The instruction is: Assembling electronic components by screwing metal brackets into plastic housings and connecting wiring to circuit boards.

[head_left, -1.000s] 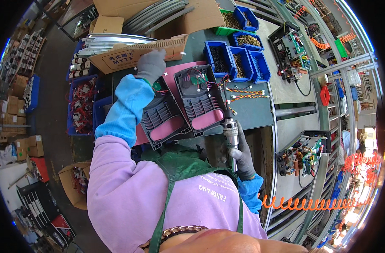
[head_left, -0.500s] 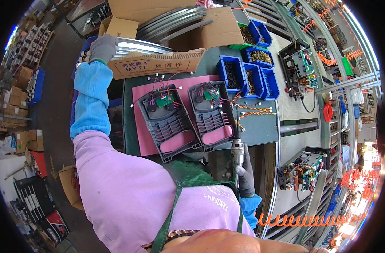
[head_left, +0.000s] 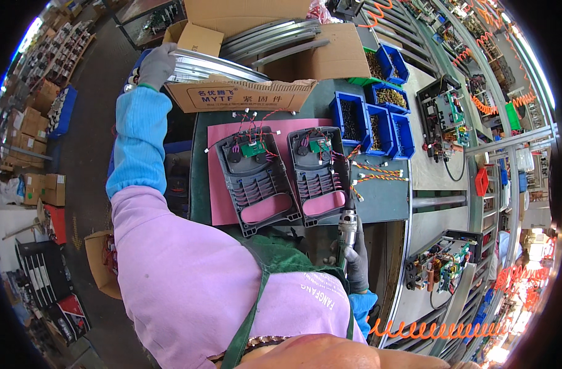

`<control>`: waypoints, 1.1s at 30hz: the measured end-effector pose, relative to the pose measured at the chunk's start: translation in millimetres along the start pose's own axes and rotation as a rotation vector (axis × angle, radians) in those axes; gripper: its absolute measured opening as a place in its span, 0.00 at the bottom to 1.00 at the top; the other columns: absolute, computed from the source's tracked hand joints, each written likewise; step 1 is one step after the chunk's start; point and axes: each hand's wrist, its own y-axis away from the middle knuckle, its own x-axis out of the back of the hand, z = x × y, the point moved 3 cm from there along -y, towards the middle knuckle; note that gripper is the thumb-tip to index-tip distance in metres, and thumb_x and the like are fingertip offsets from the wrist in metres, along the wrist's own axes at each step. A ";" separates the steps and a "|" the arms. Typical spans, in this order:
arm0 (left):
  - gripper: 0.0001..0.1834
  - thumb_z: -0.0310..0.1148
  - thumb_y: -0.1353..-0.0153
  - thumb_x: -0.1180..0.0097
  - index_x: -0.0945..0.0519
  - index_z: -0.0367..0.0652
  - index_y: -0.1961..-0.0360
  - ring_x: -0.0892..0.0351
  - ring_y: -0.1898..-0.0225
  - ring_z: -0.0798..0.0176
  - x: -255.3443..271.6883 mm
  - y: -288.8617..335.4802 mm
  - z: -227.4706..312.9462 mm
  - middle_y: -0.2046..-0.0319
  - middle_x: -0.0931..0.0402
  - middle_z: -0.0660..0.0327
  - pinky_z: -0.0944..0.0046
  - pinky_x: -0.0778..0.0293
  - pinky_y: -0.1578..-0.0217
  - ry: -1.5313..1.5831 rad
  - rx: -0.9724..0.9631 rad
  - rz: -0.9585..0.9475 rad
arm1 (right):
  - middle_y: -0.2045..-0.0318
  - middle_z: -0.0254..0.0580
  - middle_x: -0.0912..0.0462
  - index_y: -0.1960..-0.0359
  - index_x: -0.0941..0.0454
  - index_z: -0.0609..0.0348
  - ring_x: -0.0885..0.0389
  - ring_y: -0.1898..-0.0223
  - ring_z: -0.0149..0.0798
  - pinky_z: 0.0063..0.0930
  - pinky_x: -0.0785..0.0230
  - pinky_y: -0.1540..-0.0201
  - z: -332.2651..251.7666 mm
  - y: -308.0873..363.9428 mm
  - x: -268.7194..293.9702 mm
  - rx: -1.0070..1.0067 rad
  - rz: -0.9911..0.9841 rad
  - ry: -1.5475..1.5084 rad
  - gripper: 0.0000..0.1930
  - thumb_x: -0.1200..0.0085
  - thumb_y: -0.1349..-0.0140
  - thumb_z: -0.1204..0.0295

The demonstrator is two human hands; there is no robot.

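Note:
My left hand [head_left: 156, 66], in a grey glove, reaches to the left end of the open cardboard box [head_left: 244, 97], beside the shiny metal strips [head_left: 216, 66]. Its fingertips are partly hidden, so a hold on a strip is not certain. Low on the right, my gloved right hand [head_left: 357, 261] is wrapped around a power screwdriver [head_left: 348, 229], its bit end pointing away from me. Just left of that tool, two black plastic housings [head_left: 265, 187] [head_left: 302, 169] lie side by side on a pink mat [head_left: 220, 206]. Each carries a small green circuit board and thin wires.
Blue bins [head_left: 348, 120] of small fasteners stand at the table's right, with twisted cables [head_left: 379, 172] lying in front. Farther right, opened electronic units [head_left: 441, 264] sit along the roller line. An orange coiled hose [head_left: 428, 329] crosses at lower right.
The view has shifted, so the bench contents appear farther right. My left hand is slightly higher beside the box, with its fingers nearer the strips. My right hand still holds the power screwdriver.

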 end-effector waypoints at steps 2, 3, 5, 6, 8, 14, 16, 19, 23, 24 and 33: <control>0.19 0.36 0.37 0.52 0.22 0.58 0.44 0.26 0.44 0.49 5.8 12.5 -3.8 0.45 0.25 0.54 0.53 0.32 0.41 -0.026 0.029 0.067 | 0.51 0.41 0.30 0.27 0.58 0.51 0.24 0.62 0.33 0.28 0.20 0.67 2.9 1.0 12.0 -0.026 0.011 -0.002 0.56 0.33 0.55 0.58; 0.20 0.36 0.38 0.50 0.21 0.59 0.45 0.26 0.44 0.48 2.9 17.0 -4.2 0.45 0.25 0.54 0.53 0.32 0.42 -0.099 0.020 0.024 | 0.54 0.41 0.29 0.27 0.58 0.50 0.23 0.64 0.33 0.28 0.20 0.68 3.0 2.6 14.8 -0.038 0.030 -0.017 0.55 0.33 0.54 0.59; 0.20 0.33 0.40 0.47 0.20 0.60 0.45 0.26 0.44 0.48 -0.1 19.6 -6.9 0.44 0.27 0.53 0.52 0.33 0.41 -0.174 -0.023 -0.024 | 0.55 0.41 0.29 0.27 0.57 0.49 0.23 0.64 0.33 0.29 0.20 0.68 -2.7 6.1 13.2 -0.048 0.027 -0.013 0.55 0.33 0.54 0.60; 0.20 0.33 0.40 0.47 0.20 0.60 0.45 0.26 0.44 0.48 -0.7 20.3 -8.0 0.44 0.27 0.53 0.52 0.33 0.41 -0.175 -0.018 -0.022 | 0.56 0.41 0.29 0.27 0.57 0.48 0.23 0.65 0.33 0.29 0.20 0.69 -4.7 6.6 12.8 -0.060 0.021 -0.010 0.54 0.34 0.54 0.61; 0.21 0.32 0.41 0.47 0.20 0.60 0.45 0.27 0.43 0.46 -1.3 22.2 -11.6 0.44 0.27 0.52 0.52 0.33 0.41 -0.112 0.010 0.001 | 0.57 0.42 0.28 0.27 0.57 0.46 0.23 0.66 0.33 0.30 0.20 0.69 -1.2 4.6 16.9 -0.042 0.011 -0.016 0.54 0.34 0.54 0.61; 0.20 0.33 0.41 0.47 0.19 0.57 0.47 0.28 0.43 0.47 -15.4 24.9 -16.5 0.47 0.25 0.52 0.53 0.34 0.41 0.238 0.140 -0.019 | 0.57 0.42 0.28 0.26 0.58 0.45 0.23 0.66 0.34 0.32 0.19 0.68 2.5 2.9 23.2 -0.085 -0.016 -0.043 0.53 0.35 0.53 0.63; 0.18 0.33 0.41 0.47 0.18 0.55 0.49 0.28 0.43 0.48 -25.9 21.9 -20.4 0.48 0.25 0.52 0.54 0.34 0.41 0.117 -0.003 0.045 | 0.56 0.42 0.28 0.26 0.58 0.46 0.23 0.66 0.34 0.32 0.19 0.67 2.6 1.2 23.5 -0.076 -0.008 -0.040 0.53 0.35 0.52 0.64; 0.16 0.34 0.41 0.48 0.17 0.54 0.52 0.29 0.44 0.50 -19.9 22.0 -10.5 0.50 0.24 0.52 0.55 0.35 0.41 0.104 -0.040 0.215 | 0.56 0.42 0.29 0.26 0.58 0.46 0.23 0.65 0.34 0.32 0.18 0.67 2.6 -1.3 22.0 -0.038 -0.012 -0.039 0.53 0.36 0.52 0.65; 0.15 0.36 0.42 0.46 0.18 0.54 0.53 0.26 0.45 0.51 -5.9 -5.8 -12.1 0.50 0.23 0.55 0.55 0.32 0.44 0.109 0.071 0.297 | 0.55 0.41 0.30 0.26 0.59 0.46 0.23 0.64 0.34 0.32 0.18 0.67 2.4 -0.3 21.5 -0.043 -0.011 -0.043 0.53 0.35 0.52 0.65; 0.17 0.34 0.43 0.46 0.18 0.52 0.51 0.24 0.46 0.52 2.9 -9.7 -5.4 0.50 0.22 0.55 0.56 0.31 0.45 0.063 0.144 0.116 | 0.54 0.41 0.30 0.26 0.59 0.46 0.23 0.64 0.34 0.33 0.18 0.67 3.3 0.3 23.2 -0.059 -0.018 -0.045 0.53 0.35 0.51 0.64; 0.19 0.26 0.43 0.49 0.20 0.46 0.49 0.19 0.54 0.60 -8.8 -16.2 -14.2 0.56 0.18 0.57 0.63 0.29 0.49 0.254 0.096 -0.022 | 0.58 0.42 0.27 0.27 0.60 0.49 0.22 0.66 0.35 0.33 0.19 0.67 3.8 1.1 25.3 -0.053 0.013 -0.043 0.55 0.33 0.51 0.60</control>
